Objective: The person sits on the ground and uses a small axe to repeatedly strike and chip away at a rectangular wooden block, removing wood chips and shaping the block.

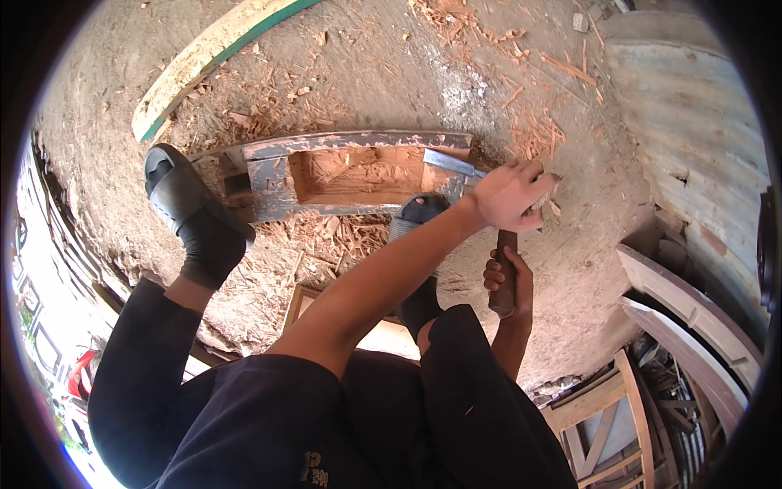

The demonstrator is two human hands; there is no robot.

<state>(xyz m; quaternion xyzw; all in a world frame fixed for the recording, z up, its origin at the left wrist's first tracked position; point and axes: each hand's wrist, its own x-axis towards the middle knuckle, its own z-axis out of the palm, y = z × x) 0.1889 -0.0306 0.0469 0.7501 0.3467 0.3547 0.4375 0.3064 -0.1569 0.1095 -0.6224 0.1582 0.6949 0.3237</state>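
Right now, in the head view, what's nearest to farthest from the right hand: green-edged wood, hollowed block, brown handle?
1. Brown handle, in the right hand.
2. Hollowed block, up and left.
3. Green-edged wood, farthest, upper left.

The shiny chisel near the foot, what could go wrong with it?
The chisel in the left hand is close to the right foot in its open-toed slipper, so a slip might cut that foot. The right hand grips a thick wooden handle close to the left hand, so a careless move might bruise it.
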